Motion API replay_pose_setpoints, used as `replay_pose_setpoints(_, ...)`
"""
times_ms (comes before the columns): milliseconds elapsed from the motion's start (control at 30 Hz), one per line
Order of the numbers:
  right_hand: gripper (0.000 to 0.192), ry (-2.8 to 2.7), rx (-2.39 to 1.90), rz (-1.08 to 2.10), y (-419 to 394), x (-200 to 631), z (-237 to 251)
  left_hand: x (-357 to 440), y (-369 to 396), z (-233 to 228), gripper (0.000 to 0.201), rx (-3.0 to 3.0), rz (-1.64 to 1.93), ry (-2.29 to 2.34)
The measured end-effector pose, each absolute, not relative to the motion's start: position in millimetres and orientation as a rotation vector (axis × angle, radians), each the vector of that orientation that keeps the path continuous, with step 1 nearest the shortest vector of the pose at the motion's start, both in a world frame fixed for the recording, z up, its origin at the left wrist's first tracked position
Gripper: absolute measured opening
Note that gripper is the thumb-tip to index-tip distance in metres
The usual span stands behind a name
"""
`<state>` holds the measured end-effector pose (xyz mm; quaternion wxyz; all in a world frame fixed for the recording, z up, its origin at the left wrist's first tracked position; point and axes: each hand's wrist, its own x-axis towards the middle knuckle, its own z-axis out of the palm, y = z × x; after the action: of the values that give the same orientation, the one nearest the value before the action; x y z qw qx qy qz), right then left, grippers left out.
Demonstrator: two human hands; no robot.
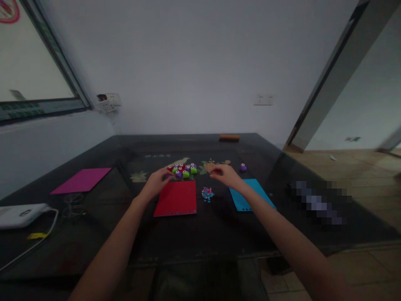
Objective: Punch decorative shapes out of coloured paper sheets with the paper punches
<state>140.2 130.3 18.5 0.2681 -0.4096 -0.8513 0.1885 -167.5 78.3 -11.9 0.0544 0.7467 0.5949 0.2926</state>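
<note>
A cluster of small eye-topped toys (181,169) in red, green and purple lies at the middle of the dark table. At the cluster's left edge my left hand (158,182) has its thumb and fingers closed around a purple eye-topped toy (168,176). My right hand (224,174) hovers right of the cluster, fingers curled to a pinch; whatever is in them is hidden. Below the hands lie a red sheet (177,198) and, partly under my right forearm, a blue sheet (255,190). Between the sheets sits a small pile of pink, blue and white bits (207,193).
One purple eye-topped toy (243,167) stands apart at the right. A magenta sheet (82,180) and a white device (23,215) with a cable are at the left. A brown block (229,137) rests near the back edge, and a pixelated patch (316,202) covers something at right.
</note>
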Motion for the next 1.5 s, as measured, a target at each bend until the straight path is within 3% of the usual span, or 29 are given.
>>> replay_pose_setpoints(200, 0.023, -2.574, -1.151, 0.329, 123.0, 65.2, -10.8, -169.8, 78.9, -18.2, 0.026, 2.297, 0.648, 1.702)
replay_pose_setpoints(467, 0.050, -2.649, -1.143, 0.105, 116.1, 52.5, -29.0, -169.5, 78.3, -24.6, 0.044, 2.363, 0.492, 1.661)
replay_pose_setpoints(1167, 0.042, -2.638, -1.138, 0.163, 117.2, 50.6, -29.9, -173.4, 86.4, -33.7, 0.056, 2.379, 0.390, 1.734)
replay_pose_setpoints(1500, 0.045, -2.544, -1.165, 0.205, 116.9, 50.3, -31.7, -174.4, 85.7, -33.4, 0.049, 2.380, 0.475, 1.703)
